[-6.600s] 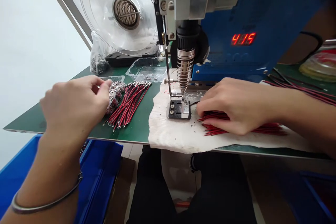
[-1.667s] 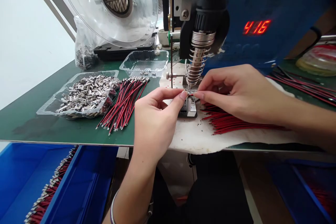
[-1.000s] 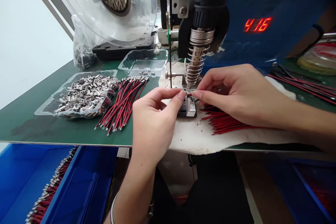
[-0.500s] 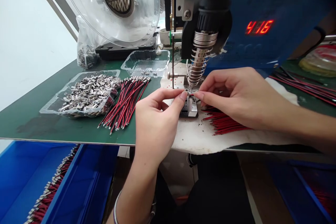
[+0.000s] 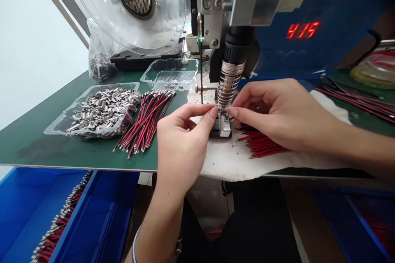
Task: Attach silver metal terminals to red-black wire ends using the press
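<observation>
Head: thin red-and-black wires (image 5: 264,144)

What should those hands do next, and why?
Probably hold steady briefly: the left hand and right hand pinch close together at the metal block, and the spring-wrapped soldering iron reaches down by their fingertips. What they pinch is too small to tell.

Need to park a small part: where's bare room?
Tabletop: front left, between the tray of metal clips and the front edge, stained but bare. Cloth: front part, between left hand and the wires below right hand, only specks. Crowded: under the coil spring, where the hands nearly meet.
</observation>
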A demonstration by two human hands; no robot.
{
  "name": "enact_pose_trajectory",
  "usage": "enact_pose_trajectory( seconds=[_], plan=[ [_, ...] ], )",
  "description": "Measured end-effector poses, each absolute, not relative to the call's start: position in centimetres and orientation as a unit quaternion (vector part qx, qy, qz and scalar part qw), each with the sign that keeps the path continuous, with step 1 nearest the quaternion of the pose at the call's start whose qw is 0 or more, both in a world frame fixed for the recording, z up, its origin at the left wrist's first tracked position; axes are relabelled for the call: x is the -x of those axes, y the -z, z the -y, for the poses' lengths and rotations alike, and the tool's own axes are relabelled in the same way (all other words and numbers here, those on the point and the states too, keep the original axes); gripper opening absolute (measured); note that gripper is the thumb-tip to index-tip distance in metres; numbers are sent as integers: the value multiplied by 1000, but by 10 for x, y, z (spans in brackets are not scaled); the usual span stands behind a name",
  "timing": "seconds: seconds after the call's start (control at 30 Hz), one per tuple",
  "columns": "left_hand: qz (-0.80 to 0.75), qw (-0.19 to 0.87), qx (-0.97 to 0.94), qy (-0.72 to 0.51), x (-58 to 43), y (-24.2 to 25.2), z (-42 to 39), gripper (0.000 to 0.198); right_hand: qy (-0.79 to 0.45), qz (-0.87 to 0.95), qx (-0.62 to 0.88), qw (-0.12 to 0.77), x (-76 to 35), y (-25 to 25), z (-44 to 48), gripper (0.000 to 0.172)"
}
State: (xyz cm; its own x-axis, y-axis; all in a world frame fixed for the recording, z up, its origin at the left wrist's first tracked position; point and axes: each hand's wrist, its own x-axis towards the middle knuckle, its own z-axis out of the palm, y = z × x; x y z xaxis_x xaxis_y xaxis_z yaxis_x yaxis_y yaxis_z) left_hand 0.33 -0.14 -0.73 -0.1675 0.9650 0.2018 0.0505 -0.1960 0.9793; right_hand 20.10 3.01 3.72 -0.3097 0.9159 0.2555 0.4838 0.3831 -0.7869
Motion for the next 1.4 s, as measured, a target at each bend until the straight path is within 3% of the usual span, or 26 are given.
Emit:
enact_pose_trajectory(
  seconds=[1.13,1.4],
  plan=[
    [-532,383,-505,-561,-8,-2,2,17,-291,756,467,356,-203,-35,-30,39],
    [-532,383,-500,-566,-9,-4,3,13,-291,756,468,353,-202,-37,-29,44]
  ],
)
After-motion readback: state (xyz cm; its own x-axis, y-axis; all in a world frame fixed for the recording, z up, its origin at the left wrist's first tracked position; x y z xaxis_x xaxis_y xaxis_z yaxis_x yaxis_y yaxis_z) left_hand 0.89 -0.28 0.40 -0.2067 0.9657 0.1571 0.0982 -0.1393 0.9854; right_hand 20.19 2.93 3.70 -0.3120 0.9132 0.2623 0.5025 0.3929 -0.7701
